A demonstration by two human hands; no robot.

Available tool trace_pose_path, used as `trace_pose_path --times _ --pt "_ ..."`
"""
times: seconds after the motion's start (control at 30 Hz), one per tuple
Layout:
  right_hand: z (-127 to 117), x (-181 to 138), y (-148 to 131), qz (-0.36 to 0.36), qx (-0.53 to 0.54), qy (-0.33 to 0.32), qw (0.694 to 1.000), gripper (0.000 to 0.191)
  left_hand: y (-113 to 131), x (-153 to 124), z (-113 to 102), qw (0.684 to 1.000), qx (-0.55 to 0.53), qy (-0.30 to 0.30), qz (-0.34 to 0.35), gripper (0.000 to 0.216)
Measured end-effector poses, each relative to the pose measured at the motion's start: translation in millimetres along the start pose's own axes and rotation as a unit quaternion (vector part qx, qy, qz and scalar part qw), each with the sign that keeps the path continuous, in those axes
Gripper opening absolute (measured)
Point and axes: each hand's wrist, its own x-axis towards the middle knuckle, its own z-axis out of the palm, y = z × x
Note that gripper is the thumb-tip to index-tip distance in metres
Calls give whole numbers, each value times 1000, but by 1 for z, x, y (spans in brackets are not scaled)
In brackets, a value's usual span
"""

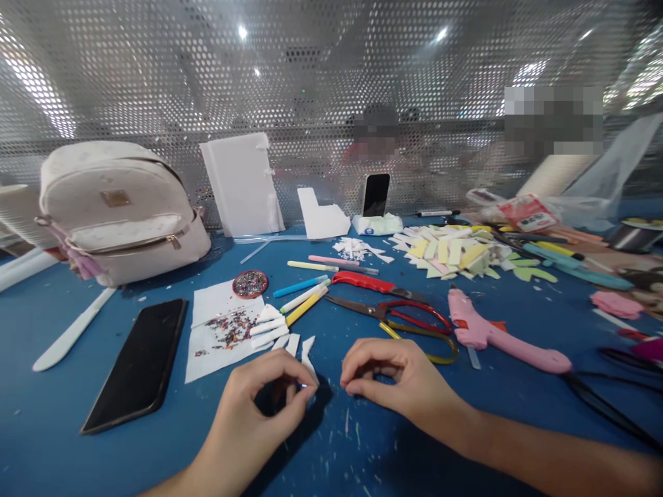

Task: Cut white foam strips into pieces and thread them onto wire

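My left hand [274, 393] is closed in a pinch over the blue table, with a small glint near its fingertips; what it holds is too small to tell. Facing it, a short gap away, my right hand [386, 379] is pinched too, and I cannot make out anything between its fingers. Just beyond the left hand lie white foam strips [269, 331] and a sheet of white paper [199, 359] with dark and coloured bits on it. Past the right hand are scissors [357, 307] with red and yellowish handles, and a red-handled utility knife [362, 281].
A pink glue gun [510, 342] with a black cord lies at right, before a pile of pastel foam pieces [450, 252]. A black phone [139, 366] and a white knife [77, 328] are at left, near a white backpack [124, 214]. Several markers [305, 307] lie mid-table.
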Motion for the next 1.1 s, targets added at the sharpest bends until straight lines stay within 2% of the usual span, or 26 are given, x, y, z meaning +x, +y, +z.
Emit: trace_pose_path --times 0.27,0.57,1.1 --pt "1 -1 0 -12 9 0 1000 4 -1 -1 0 1000 -11 -9 -12 16" --pt "2 -1 -1 27 35 1 999 13 -2 -2 0 1000 -19 -12 -12 15" --pt "2 -3 0 13 32 -14 999 13 -2 0 1 1000 -21 -13 -19 17"
